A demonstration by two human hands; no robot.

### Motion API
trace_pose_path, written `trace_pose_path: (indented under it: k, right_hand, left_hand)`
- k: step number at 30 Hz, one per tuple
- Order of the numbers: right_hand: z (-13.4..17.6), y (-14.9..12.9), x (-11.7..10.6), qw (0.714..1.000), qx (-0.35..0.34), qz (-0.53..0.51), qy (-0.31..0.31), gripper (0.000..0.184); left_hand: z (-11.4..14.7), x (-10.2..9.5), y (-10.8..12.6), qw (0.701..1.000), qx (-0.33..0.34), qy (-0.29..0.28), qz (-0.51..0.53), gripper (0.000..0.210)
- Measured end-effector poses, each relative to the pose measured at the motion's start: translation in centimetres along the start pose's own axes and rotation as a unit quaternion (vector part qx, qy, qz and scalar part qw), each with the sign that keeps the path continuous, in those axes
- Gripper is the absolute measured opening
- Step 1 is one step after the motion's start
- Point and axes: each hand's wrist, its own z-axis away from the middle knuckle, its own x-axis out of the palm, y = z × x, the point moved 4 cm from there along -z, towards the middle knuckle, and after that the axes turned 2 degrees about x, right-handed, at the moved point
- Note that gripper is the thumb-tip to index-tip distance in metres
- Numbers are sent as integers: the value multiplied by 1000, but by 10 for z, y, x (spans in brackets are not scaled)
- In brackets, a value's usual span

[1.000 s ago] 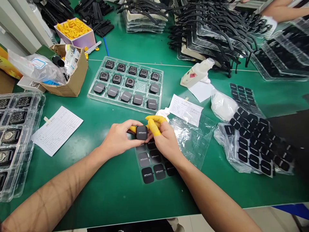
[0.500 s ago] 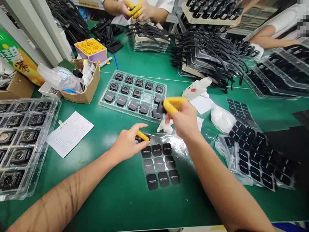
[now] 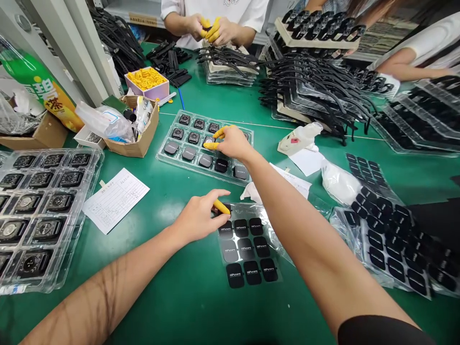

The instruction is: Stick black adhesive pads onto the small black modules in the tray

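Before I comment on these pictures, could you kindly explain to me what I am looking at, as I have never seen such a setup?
There is no machine here: a person works bare-handed, apart from yellow finger covers. Every picture comes from one camera worn on the head, looking forward and down. On the green table lie a tray of watches, another tray at left, a sheet of black squares, a paper and a bottle. The right hand is at a watch in the middle tray; the left hand is at the sheet's upper corner. I cannot tell whether either grips anything. The hands across the table are a co-worker's.
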Motion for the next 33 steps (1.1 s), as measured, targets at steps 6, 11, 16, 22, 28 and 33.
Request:
trace_pose_path:
  k: [6,11,16,22,28,33]
  right_hand:
    - [67,3,-28,937,7,-349,3,40]
    - [190,12,-24,863,100,-494,14,32]
    - [225,10,-7,848,155,-506,-13,40]
    - [220,8,-13,885,72,-456,61,20]
    - [219,8,-32,921,12,-385,63,22]
    - [203,71,-75,942,50,-320,-84,35]
  left_hand:
    - [0,-1,-2,999,-23,8,29,54]
    - [-1,-2,-1,995,-59,18,83,81]
    - [-1,-1,0,996,-63,26,58,79]
    - [-2,-1,3,999,-3,41,31,52]
    - [-1,-1,1,998,17,59,2,49]
    - [-1,-2,-1,997,-14,71,31,51]
